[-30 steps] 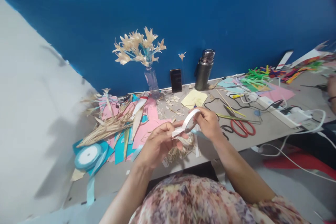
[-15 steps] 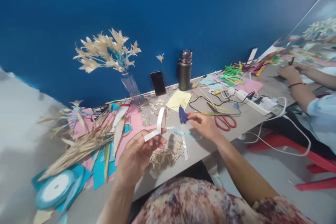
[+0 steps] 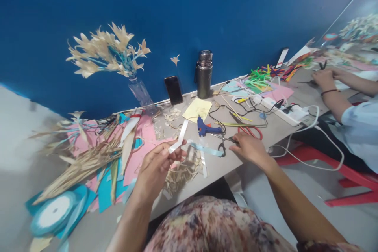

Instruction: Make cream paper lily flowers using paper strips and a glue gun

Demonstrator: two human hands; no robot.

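Note:
My left hand [image 3: 158, 163] pinches a narrow white strip [image 3: 182, 132], which sticks up above the fingers with a bend near the grip. My right hand [image 3: 248, 147] is at the table's front right, its fingers closed on one handle of the black-handled scissors [image 3: 223, 147]. Their blades point left, just below a blue glue gun [image 3: 208, 128] lying on the table. A light blue ribbon piece [image 3: 206, 149] lies beneath the scissors. Beyond my right hand rest red-handled scissors [image 3: 256, 130], partly covered by it.
Dried husk strips [image 3: 79, 165], coloured paper and a ribbon spool [image 3: 54, 212] crowd the left. At the wall stand a bottle of husk flowers [image 3: 141, 94], a phone [image 3: 173, 89] and a flask [image 3: 204, 75]. A power strip [image 3: 283, 111] with cables lies right, near another person's hands [image 3: 325, 78].
My right hand has left the glue gun and moved right and nearer, onto the black-handled scissors. The glue gun now lies in full view. The white strip, looped before, now stands nearly straight.

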